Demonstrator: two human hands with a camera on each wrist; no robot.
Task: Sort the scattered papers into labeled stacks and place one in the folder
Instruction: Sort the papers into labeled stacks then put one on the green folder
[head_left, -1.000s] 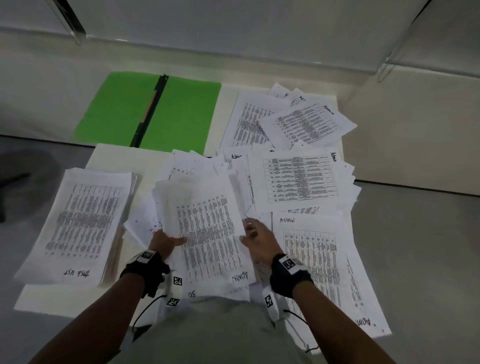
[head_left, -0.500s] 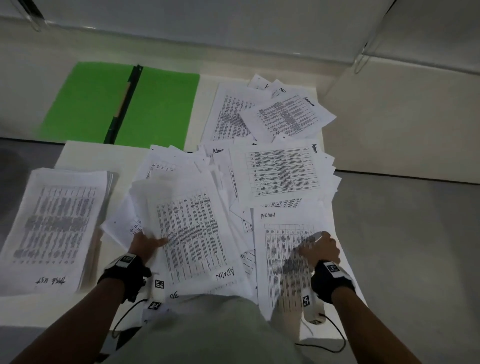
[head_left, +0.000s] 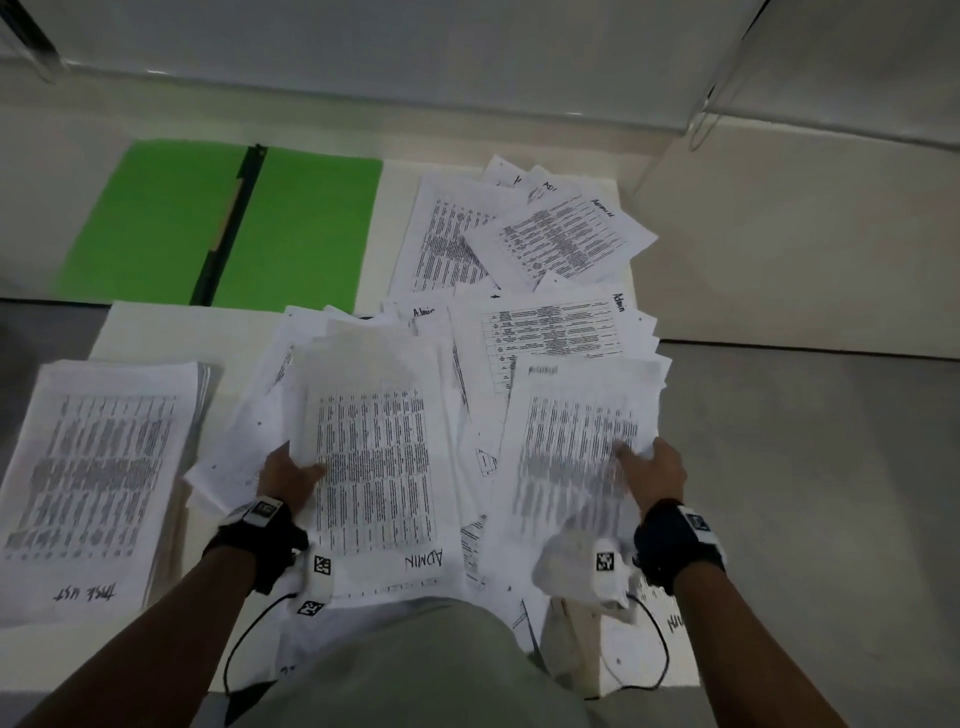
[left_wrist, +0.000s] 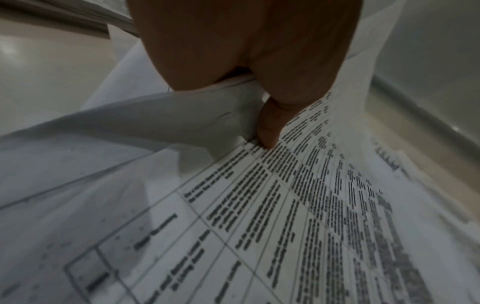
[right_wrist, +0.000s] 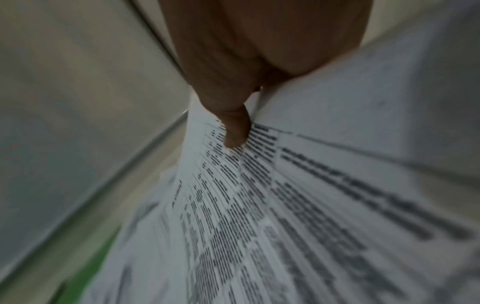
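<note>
— The right hand (head_left: 655, 475) has come back in toward the middle since a moment ago, and the sheet (head_left: 571, 457) it took by the right edge is now lifted off the heap, tilted and blurred.

— How is it held?

— Pinched. From the right wrist view the thumb (right_wrist: 235, 131) lies on the printed face and the other fingers are hidden beneath the paper. "ADMIN" is written at its far end, though smeared.

— And the left hand (head_left: 288, 475)?

— It grips a bundle of papers (head_left: 374, 457) by its left edge, thumb (left_wrist: 270, 127) on top of the printed table, the rest of the fingers under the pile. The top page reads "ADMIN" at the near corner. That bundle sits just left of the lifted sheet, the two close but not touching, as far as I can see.

— Where's the rest?

— A neat stack (head_left: 98, 467) marked "TASK LIST" lies at the left end of the table (head_left: 156, 332), well apart from the hands. Loose pages (head_left: 550, 332) labelled "Admin" overlap beyond the hands, and more scattered ones (head_left: 519, 234) lie farther back on the right.

— The folder?

— The green folder (head_left: 306, 228) lies open at the far left, dark spine down the middle, with no paper on it. Both wrists wear black bands (head_left: 675, 540) with small printed markers.
</note>
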